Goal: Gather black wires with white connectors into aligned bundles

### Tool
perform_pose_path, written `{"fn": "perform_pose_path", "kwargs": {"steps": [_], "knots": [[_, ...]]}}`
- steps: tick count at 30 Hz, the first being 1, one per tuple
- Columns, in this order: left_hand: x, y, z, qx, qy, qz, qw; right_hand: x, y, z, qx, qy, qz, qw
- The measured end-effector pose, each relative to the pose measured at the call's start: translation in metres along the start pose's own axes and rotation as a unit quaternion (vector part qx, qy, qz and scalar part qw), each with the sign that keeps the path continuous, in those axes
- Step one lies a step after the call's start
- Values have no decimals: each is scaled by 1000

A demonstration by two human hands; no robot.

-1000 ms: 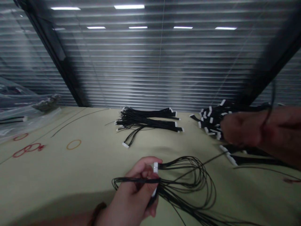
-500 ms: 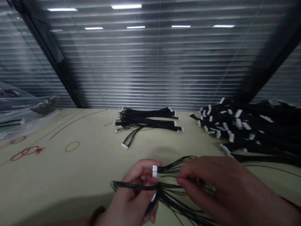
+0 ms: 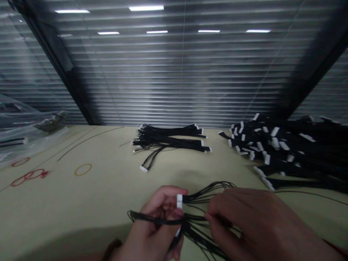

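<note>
Thin black wire bundle [image 3: 197,221] with white plastic connector [image 3: 179,201] clenched in closed left hand [image 3: 154,221] at 6 o'clock; right hand [image 3: 252,224] pinching strands at 5 o'clock; white-ended black cable heap [image 3: 288,152] at 2 o'clock.

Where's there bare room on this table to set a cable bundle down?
The pale work surface is bare between the neat cable bundle and your left hand, and left of that bundle around the orange ring. It's crowded at the right, by the white-connector cable heap, and around your right hand among loose wires.
</note>
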State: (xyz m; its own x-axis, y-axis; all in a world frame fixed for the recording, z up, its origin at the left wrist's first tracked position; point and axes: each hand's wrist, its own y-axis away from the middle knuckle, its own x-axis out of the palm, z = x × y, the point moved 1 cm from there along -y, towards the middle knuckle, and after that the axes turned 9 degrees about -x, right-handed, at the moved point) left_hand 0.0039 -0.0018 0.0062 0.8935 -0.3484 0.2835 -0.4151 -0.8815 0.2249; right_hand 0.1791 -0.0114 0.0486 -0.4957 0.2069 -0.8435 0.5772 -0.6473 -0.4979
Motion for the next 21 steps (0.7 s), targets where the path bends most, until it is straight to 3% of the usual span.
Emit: {"fn": "perform_pose_path", "kwargs": {"steps": [10,15,21], "knots": [[-1,-4,5,34,-56,24,998,-6,-7,1,98,-115,96,984],[1,-1,4,29,-58,29,997,-2,-7,0,122,-119,137,976],[2,0,2,1,-68,11,998,6,-7,2,80,-66,125,987]]}}
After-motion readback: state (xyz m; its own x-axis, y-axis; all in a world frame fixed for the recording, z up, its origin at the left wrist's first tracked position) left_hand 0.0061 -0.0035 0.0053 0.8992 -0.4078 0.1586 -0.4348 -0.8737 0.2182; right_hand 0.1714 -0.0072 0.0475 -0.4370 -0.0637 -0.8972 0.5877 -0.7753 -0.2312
